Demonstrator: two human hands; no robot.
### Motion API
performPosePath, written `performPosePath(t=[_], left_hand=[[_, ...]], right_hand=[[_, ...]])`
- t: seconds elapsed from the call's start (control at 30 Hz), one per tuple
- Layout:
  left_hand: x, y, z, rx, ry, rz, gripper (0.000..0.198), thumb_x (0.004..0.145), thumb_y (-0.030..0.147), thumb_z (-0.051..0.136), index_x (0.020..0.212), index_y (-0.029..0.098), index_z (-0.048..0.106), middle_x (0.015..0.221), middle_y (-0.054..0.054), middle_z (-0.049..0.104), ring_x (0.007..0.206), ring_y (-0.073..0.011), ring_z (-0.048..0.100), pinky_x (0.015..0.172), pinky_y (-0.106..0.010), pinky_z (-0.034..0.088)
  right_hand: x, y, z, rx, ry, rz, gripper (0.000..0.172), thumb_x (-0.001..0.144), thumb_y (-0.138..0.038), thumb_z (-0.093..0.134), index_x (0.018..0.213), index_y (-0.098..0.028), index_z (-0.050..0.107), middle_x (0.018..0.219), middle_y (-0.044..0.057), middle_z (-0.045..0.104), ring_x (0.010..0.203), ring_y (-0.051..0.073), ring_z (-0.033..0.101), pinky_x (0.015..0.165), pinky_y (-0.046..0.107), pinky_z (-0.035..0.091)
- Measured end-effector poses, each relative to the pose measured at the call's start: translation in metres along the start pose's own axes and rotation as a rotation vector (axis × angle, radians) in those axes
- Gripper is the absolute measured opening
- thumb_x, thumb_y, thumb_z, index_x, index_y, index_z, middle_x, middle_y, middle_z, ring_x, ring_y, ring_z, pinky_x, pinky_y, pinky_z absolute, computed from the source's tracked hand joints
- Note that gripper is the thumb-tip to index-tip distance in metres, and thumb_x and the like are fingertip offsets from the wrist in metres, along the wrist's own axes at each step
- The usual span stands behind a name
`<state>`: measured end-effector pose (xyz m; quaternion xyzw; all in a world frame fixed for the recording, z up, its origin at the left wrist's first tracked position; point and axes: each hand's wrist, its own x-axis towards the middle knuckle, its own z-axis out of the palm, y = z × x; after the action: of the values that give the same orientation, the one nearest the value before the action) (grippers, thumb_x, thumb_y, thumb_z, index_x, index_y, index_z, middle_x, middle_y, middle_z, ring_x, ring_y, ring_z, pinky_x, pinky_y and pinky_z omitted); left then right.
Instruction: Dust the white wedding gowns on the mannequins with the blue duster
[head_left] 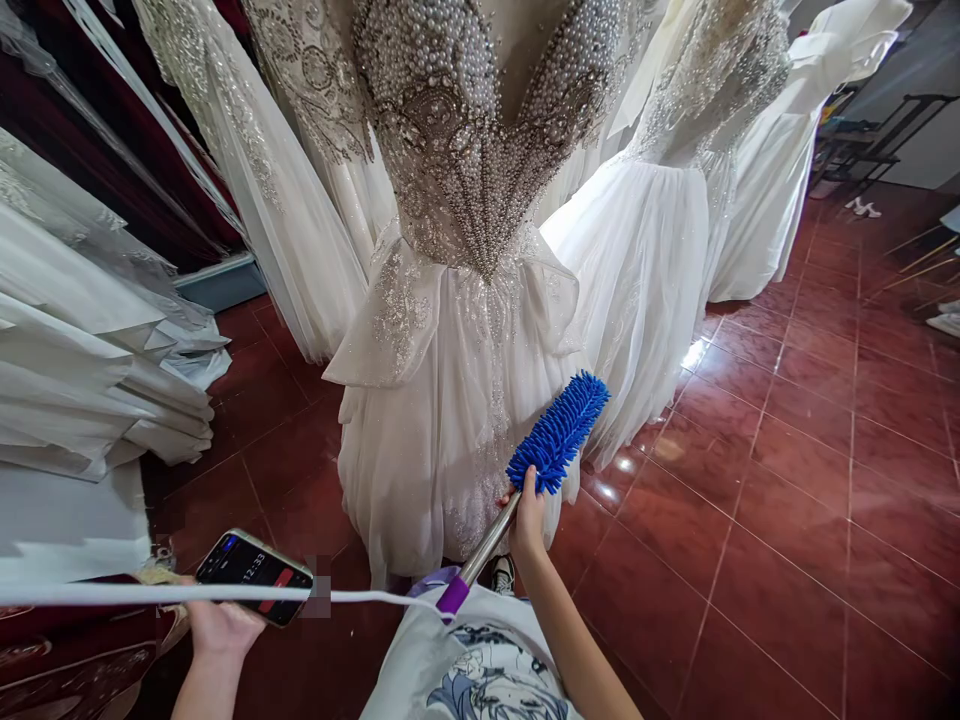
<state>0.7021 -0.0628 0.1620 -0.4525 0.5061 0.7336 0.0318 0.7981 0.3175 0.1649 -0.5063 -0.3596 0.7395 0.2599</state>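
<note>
A duster with a blue bristly head point(561, 432) and a metal handle with a purple end point(453, 596) slants across the lower middle. Near the base of the blue head, my right hand point(529, 515) is closed around it. At the lower left, my left hand point(221, 628) holds a phone point(251, 578) whose screen shows a timer and a red button. Just beyond the duster stands a white gown point(457, 430) with a pearl-beaded bodice point(480, 150); the blue head is in front of its skirt. Whether the bristles touch the fabric I cannot tell.
More white gowns stand at the right point(637, 270) and left point(82, 350). A white cord point(345, 596) crosses low in front of the phone. Dark red floor tiles point(795, 480) spread to the right, with a chair point(889, 140) and white shoes point(862, 208) farther back.
</note>
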Motion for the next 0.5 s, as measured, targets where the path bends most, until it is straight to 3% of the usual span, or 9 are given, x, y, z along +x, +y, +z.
performPosePath(t=[0.1, 0.2, 0.33, 0.5], left_hand=[[0.0048, 0.0018, -0.0045, 0.037, 0.002, -0.025, 0.053, 0.088, 0.069, 0.033, 0.097, 0.030, 0.068, 0.092, -0.001, 0.067, 0.108, -0.0280, 0.060, 0.108, -0.064, 0.036], [0.0044, 0.0013, -0.0065, 0.037, -0.020, -0.032, 0.035, 0.090, 0.054, 0.043, 0.094, 0.028, 0.067, 0.077, 0.004, 0.063, 0.080, -0.0197, 0.061, 0.101, -0.056, 0.046], [-0.0003, -0.0009, -0.0055, 0.021, -0.077, -0.014, 0.019, 0.084, 0.036, 0.049, 0.081, 0.024, 0.064, 0.072, 0.005, 0.062, 0.072, -0.0179, 0.059, 0.097, -0.050, 0.048], [0.0024, -0.0009, -0.0087, -0.056, 0.137, 0.119, 0.013, 0.075, 0.033, 0.050, 0.063, 0.026, 0.049, 0.061, 0.005, 0.052, 0.072, -0.0192, 0.053, 0.109, -0.043, 0.036]], right_hand=[[-0.0008, 0.0007, 0.0007, 0.001, 0.003, 0.001, 0.032, 0.082, -0.056, 0.054, 0.082, -0.026, 0.043, 0.049, -0.010, 0.046, 0.035, 0.013, 0.047, 0.041, 0.028, 0.048], [-0.0008, -0.0006, 0.0012, 0.023, -0.002, 0.026, 0.031, 0.082, -0.055, 0.055, 0.081, -0.026, 0.044, 0.047, -0.011, 0.045, 0.034, 0.012, 0.045, 0.041, 0.027, 0.048], [-0.0020, -0.0035, 0.0031, 0.040, 0.003, 0.050, 0.029, 0.084, -0.052, 0.056, 0.078, -0.026, 0.044, 0.046, -0.011, 0.045, 0.035, 0.012, 0.045, 0.042, 0.028, 0.047], [-0.0053, -0.0070, 0.0062, 0.057, 0.002, 0.059, 0.027, 0.085, -0.049, 0.056, 0.077, -0.026, 0.045, 0.046, -0.011, 0.045, 0.035, 0.012, 0.045, 0.042, 0.029, 0.046]])
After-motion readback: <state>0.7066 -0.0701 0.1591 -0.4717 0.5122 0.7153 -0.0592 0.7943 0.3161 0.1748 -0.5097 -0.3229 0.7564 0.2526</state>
